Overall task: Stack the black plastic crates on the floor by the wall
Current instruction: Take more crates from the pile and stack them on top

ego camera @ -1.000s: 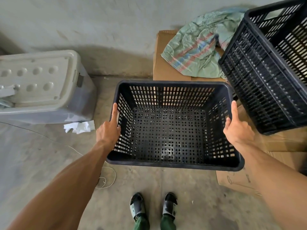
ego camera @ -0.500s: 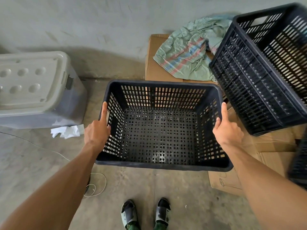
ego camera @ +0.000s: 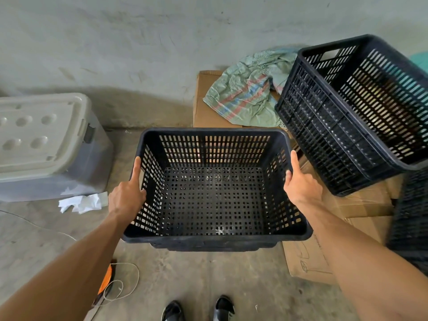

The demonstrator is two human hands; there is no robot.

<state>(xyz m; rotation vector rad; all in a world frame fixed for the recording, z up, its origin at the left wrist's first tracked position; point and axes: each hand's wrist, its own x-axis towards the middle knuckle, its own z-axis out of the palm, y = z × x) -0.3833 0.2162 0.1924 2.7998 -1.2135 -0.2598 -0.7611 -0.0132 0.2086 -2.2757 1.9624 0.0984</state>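
Note:
I hold an empty black slotted plastic crate [ego camera: 215, 200] in front of me, above the concrete floor. My left hand [ego camera: 126, 195] grips its left rim with the thumb lying along the edge. My right hand [ego camera: 301, 186] grips the right rim the same way. A second black crate [ego camera: 347, 126] rests tilted on flattened cardboard at the right, its open top facing up and left. Part of a third black crate [ego camera: 412, 218] shows at the right edge.
A grey lidded plastic bin [ego camera: 46, 147] stands at the left by the wall [ego camera: 139, 42]. Crumpled white paper [ego camera: 81, 202] lies beside it. A cardboard box [ego camera: 208, 112] with a green woven sack [ego camera: 250, 93] sits behind the held crate. String and an orange tool [ego camera: 106, 281] lie near my feet.
The view has shifted so everything sits further left and lower in frame. The crate stays in both hands, and an orange tool with string has come into view at the bottom left.

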